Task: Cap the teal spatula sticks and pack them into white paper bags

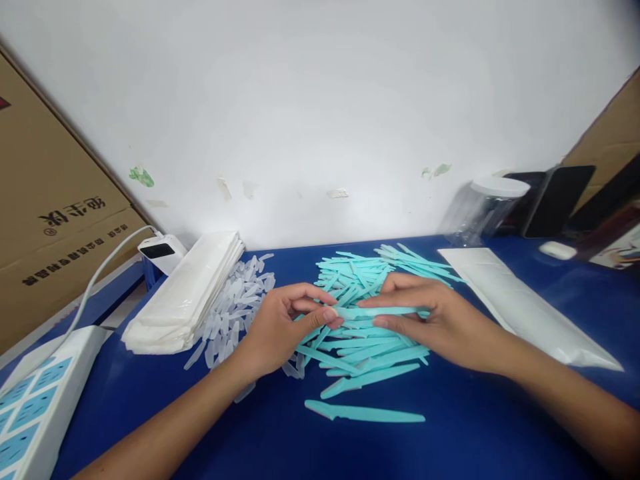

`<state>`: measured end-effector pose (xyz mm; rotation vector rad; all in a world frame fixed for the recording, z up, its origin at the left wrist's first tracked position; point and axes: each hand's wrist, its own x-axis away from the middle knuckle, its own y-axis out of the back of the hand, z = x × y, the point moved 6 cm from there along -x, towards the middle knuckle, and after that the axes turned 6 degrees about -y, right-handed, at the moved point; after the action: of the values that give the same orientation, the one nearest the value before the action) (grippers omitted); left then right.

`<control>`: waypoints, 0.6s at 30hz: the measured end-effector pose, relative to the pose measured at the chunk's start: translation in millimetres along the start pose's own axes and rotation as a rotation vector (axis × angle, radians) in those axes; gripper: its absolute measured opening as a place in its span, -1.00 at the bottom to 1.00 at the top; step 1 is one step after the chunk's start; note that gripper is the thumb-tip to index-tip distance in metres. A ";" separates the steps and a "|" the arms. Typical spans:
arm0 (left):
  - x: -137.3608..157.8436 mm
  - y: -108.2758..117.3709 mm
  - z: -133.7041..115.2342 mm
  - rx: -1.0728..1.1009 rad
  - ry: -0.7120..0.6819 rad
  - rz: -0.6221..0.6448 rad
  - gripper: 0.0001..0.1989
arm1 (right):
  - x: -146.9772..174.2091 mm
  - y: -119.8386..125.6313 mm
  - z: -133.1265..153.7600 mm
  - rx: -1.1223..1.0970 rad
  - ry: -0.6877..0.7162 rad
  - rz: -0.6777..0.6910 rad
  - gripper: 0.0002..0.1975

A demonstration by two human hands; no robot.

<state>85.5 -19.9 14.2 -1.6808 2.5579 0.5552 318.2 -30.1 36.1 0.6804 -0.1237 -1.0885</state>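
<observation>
A turquoise eyebrow razor (pixel 385 311) lies level between my two hands, over a heap of similar razors (pixel 357 273). My right hand (pixel 435 320) grips its handle between thumb and fingers. At the razor's left end, my left hand (pixel 290 323) is closed in a pinch; whether a clear cap is also between those fingertips I cannot tell. To the left of the heap are many small translucent blade caps (pixel 235 297), partly hidden behind my left hand. One loose razor (pixel 367 411) lies apart, nearer to me.
A stack of white plastic bags (pixel 187 293) stands left of the caps, with a filled white pouch (pixel 530 307) on the right. A power strip (pixel 65 393), a white device with a cable (pixel 163 250), a clear jar (pixel 487 207) and cardboard boxes (pixel 55 200) surround the blue table (pixel 270 440).
</observation>
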 end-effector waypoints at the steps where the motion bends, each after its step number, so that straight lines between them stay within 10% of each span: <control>1: -0.7 4.5 -2.4 -0.109 -0.035 -0.013 -0.70 | -1.8 8.0 -2.6 0.040 0.000 -0.037 -0.68; 7: -12.0 53.1 -8.4 -0.993 -0.371 -0.102 -0.75 | -9.1 95.3 -72.2 0.394 -0.161 -0.373 -0.62; 12: -22.3 83.4 15.8 -1.211 -0.210 -0.042 -0.77 | -12.7 118.5 -128.6 0.569 -0.220 -0.302 -0.58; 18: -21.4 88.9 18.8 -1.277 -0.063 0.029 -0.72 | -14.0 108.5 -127.0 0.644 -0.183 -0.334 -0.51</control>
<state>11.7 36.2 25.9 -1.6588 2.1790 2.5253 448.0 69.6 0.1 1.2053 -0.5503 -1.4471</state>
